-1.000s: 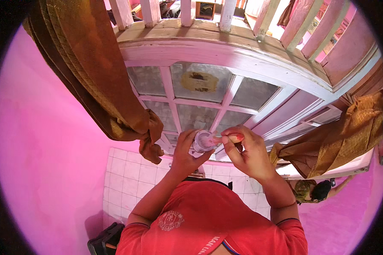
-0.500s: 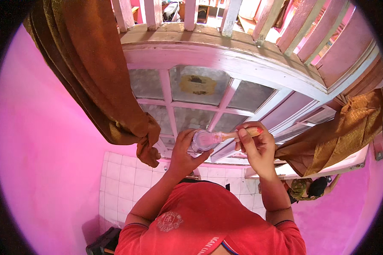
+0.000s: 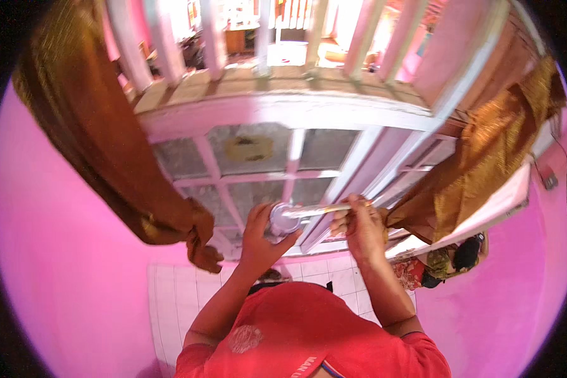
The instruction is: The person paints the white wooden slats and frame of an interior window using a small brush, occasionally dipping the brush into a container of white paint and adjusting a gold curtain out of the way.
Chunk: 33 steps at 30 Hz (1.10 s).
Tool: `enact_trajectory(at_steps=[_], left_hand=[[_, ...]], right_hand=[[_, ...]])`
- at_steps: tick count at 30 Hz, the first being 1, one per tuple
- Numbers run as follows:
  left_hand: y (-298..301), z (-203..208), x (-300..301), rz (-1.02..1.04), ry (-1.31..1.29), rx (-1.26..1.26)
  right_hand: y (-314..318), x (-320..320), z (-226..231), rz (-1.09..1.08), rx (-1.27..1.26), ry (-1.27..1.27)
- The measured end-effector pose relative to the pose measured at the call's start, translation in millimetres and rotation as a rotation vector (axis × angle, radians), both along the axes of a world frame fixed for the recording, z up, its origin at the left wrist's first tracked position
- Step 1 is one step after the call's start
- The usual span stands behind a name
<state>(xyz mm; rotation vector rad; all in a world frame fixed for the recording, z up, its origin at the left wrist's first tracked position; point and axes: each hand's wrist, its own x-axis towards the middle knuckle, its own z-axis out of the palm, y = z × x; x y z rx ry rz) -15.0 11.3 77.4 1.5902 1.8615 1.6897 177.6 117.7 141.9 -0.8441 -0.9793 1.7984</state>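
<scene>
The left hand [image 3: 261,244] is curling around a small clear cup [image 3: 286,222], its fingers standing apart by the cup's width, thumb on the near side and the others on the far left side. The cup is resting in that grip, its open mouth facing up, something pale showing inside. The right hand [image 3: 364,233] is pinching the far end of a brush [image 3: 321,209], thumb and forefinger nearly meeting on the handle while the others are bending loosely beneath. The brush is running leftward from the right fingers toward the left ones, its tip lying over the cup's mouth; blur is hiding whether it is touching what is inside.

Beyond both hands' fingers, a paned wooden frame [image 3: 252,178] is standing, one pane bearing a yellowish patch [image 3: 249,148], with upright bars [image 3: 264,38] rising farther off. Left of the left fingers a brown curtain [image 3: 126,170] is hanging, knotted low; right of the right fingers a golden-brown curtain [image 3: 485,170] is draping. Below the fingers, pale floor tiles [image 3: 170,296] are showing beside the red shirt [image 3: 309,327].
</scene>
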Motion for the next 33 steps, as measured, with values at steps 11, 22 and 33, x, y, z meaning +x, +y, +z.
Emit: enact_trajectory(at_steps=[11,22,33], left_hand=[[17.6,11.6,16.3,-0.108,0.012,-0.018],[25.3,10.4,21.6,-0.146,0.047,0.071],[16.5,0.7,17.3,-0.212,0.032,0.015]], right_hand=[[-0.8,31.6,-8.9,-0.033,-0.152,0.162],[-5.7,44.1,22.7,-0.128,-0.077,0.21],[15.1,58.3,93.8,-0.222,0.144,0.258]])
